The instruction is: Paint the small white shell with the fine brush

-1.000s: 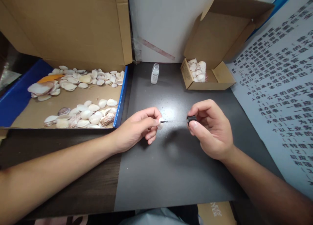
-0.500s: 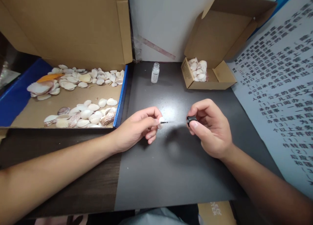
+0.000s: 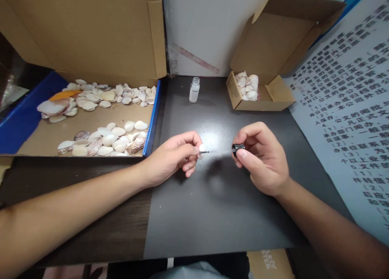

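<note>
Between thumb and fingers, my left hand [image 3: 178, 153] pinches a small white shell [image 3: 201, 148], mostly covered by the fingertips. My right hand [image 3: 263, 159] is closed on the black cap [image 3: 238, 149] of a cap brush. From that cap a thin clear stem [image 3: 221, 151] runs left to a dark brush tip [image 3: 205, 152], which appears to touch the shell. Behind the hands, an uncapped small clear bottle [image 3: 194, 90] with a white label stands upright on the dark grey mat [image 3: 219, 218].
At left, an open blue-edged cardboard box [image 3: 100, 113] holds many shells [image 3: 109, 139] in two groups. A smaller open brown box [image 3: 261, 105] with pale shells [image 3: 247, 86] stands at back right. A sheet with printed characters [image 3: 349, 141] covers the right side.
Both hands keep their grips and nearly the same positions. The brush tip stays at the shell with only a slight shift. The whole view has drifted a little.
</note>
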The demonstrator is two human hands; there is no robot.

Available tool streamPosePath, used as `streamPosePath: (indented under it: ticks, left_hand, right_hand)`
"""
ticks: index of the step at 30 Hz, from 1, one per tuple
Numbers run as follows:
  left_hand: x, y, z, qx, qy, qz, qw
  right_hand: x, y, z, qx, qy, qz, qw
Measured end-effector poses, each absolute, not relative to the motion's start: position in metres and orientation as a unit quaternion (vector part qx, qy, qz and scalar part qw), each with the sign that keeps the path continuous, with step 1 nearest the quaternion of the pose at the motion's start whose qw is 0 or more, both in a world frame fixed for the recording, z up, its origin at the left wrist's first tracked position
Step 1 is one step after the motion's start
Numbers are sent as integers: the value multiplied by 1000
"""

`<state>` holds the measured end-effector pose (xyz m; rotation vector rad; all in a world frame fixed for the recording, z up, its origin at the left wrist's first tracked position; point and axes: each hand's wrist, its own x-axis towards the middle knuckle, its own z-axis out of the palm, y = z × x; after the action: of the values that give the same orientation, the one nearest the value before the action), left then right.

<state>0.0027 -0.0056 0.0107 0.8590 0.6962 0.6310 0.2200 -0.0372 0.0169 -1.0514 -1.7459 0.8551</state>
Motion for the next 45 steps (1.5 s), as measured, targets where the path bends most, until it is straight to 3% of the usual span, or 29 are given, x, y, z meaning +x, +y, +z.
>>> streamPosePath:
  ticks: [25,31,37,45]
  left_hand:
    - [2,-7,10,395,310,301,811]
    - [2,-7,11,393,322,296,809]
    - [2,-7,10,398,313,299,809]
    - [3,-7,11,395,316,302,808]
  right_hand:
    - [219,-37,20,-466,-724,289,418]
    - [223,-38,14,-430,-710,347,436]
    - [219,-38,21,-454,-728,296,420]
    - [220,-38,19,-432,-736,315,415]
